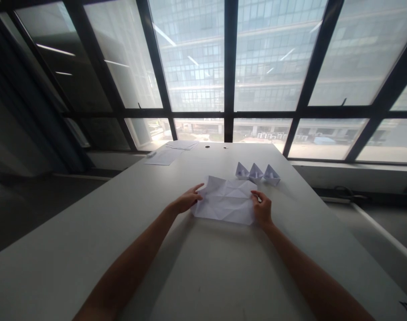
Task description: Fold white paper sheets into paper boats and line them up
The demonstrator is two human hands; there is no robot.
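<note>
From where I stand, both hands are on one creased white sheet [225, 203], which is above the near middle of the bench [203, 272], square in front of the person. The left hand [186, 201] has the sheet by its left edge, loosely rather than clenched: one finger reaches out straight toward the upper corner, with another digit lower down against the paper. The right hand [262, 209] grips the opposite edge, its fingers more curled, pinching the paper near the upper right corner. The light comes from behind and the hands are a little blurred, so I can't quite tell how the fingers underneath are placed. Between them the sheet is spread fairly wide, crossed by fold lines, one running side to side and others slanting over it.

Just beyond the right hand, three folded paper boats [256, 173] stand in a row on the bench, points up, close beside one another. Farther off, toward the far left corner, a few flat papers [162, 157] lie on the bench, partly overlapping. Past the far end rises a tall window [267, 58] in dark frames, and a dark blue curtain [32, 89] hangs to the left.
</note>
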